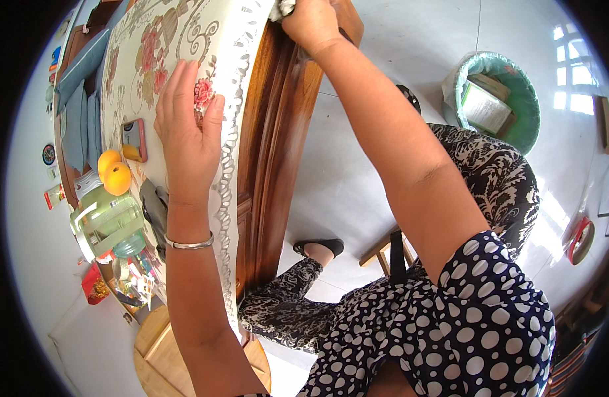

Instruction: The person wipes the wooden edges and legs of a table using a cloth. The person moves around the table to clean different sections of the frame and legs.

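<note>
My left hand (189, 122) lies on the floral tablecloth (129, 73), fingers stretched out and thumb apart, with a silver bangle (189, 243) on the wrist. Around the cloth's border runs a white openwork edge (226, 192). At the top of the view my right hand (311, 26) is closed at the far end of the wooden table (271, 126). A bunched white and dark piece, apparently a cloth (283, 8), shows at its fingers. The upper part of that piece is cut off by the frame.
Near my left hand lie a phone (134, 140) and two orange-yellow round fruits (117, 178). A green transparent container (109, 215) stands beyond. On the floor is a green-lined bin (530, 99) holding flat packaging. A round wooden stool (152, 344) stands at lower left.
</note>
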`<state>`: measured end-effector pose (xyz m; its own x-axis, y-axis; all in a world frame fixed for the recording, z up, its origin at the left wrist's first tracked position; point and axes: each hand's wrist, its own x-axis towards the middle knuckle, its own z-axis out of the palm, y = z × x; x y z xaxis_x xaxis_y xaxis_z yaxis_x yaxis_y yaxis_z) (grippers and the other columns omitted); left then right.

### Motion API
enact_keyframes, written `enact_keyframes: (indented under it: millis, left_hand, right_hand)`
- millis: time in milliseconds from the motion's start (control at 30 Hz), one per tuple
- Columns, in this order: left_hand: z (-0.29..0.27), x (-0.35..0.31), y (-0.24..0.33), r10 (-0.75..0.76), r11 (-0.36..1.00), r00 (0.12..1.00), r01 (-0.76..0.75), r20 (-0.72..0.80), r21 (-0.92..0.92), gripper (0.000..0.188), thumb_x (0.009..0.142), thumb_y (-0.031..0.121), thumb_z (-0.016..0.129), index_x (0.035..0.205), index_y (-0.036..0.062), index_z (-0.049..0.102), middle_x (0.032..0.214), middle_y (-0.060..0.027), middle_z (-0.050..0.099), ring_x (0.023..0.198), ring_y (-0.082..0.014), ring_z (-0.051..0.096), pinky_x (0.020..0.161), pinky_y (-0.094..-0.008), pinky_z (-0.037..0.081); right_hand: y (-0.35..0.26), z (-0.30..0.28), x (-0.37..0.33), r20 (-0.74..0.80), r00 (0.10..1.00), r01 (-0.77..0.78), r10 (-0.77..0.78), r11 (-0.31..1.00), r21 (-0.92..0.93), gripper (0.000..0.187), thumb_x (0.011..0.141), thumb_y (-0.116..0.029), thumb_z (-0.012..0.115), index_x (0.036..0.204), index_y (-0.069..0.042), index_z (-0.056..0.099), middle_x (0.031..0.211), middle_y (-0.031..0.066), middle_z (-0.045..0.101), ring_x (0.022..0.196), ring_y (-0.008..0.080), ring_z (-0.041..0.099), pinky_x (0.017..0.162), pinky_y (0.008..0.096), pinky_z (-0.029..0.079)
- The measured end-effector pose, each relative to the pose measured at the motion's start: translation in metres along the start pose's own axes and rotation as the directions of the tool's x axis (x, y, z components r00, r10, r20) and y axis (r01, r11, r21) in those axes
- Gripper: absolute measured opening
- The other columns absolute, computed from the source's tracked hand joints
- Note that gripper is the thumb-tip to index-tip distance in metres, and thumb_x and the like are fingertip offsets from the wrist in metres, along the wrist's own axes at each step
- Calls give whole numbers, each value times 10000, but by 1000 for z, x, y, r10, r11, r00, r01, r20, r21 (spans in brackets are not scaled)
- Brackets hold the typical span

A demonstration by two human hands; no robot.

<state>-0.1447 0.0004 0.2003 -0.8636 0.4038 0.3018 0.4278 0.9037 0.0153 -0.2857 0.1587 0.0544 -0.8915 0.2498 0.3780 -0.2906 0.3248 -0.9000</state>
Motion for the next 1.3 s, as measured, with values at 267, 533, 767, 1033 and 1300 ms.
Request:
enact_keyframes:
  millis: [267,533,767,1033,1300]
  left_hand:
    - [1,-1,2,-34,999,999,34,-8,30,487,951,218,572,1384,28,454,1398,-175,478,1313,-338,417,1103,-436,294]
    - [2,-3,3,-53,997,997,56,-47,53,512,942,277,585,1389,64,456,1413,-140,479,1303,-315,432,1093,-437,298]
    - [7,-1,3,-69,996,995,72,-65,49,497,952,320,567,1384,96,467,1427,-117,474,1315,-306,420,1090,-437,292]
    - [8,-3,1,-75,994,994,80,-77,68,494,951,341,563,1379,110,474,1430,-100,476,1316,-295,421,1090,-441,290]
    - [12,-2,-2,-73,996,994,77,-77,47,493,949,341,569,1378,116,479,1424,-99,481,1318,-293,422,1092,-441,290]
  right_hand:
    - [-3,-5,-8,202,958,-176,202,974,-140,514,861,-158,552,1356,-79,440,1351,282,463,1198,425,504,956,469,462]
    - [-46,-26,-45,552,786,56,279,857,-513,412,832,-175,587,1219,-41,551,1177,193,590,1038,313,643,832,405,546]
    - [-77,-26,-136,702,711,387,48,806,-448,299,817,-151,600,1097,-45,601,1067,171,607,950,309,625,748,413,516]
    - [-122,-18,-240,884,435,638,-169,751,-171,267,817,-172,597,1051,-53,642,997,134,607,917,294,610,687,391,445]
    - [-87,-26,-236,818,539,440,-201,895,-70,251,800,-204,609,1043,-198,674,1010,85,589,926,272,601,819,428,447]
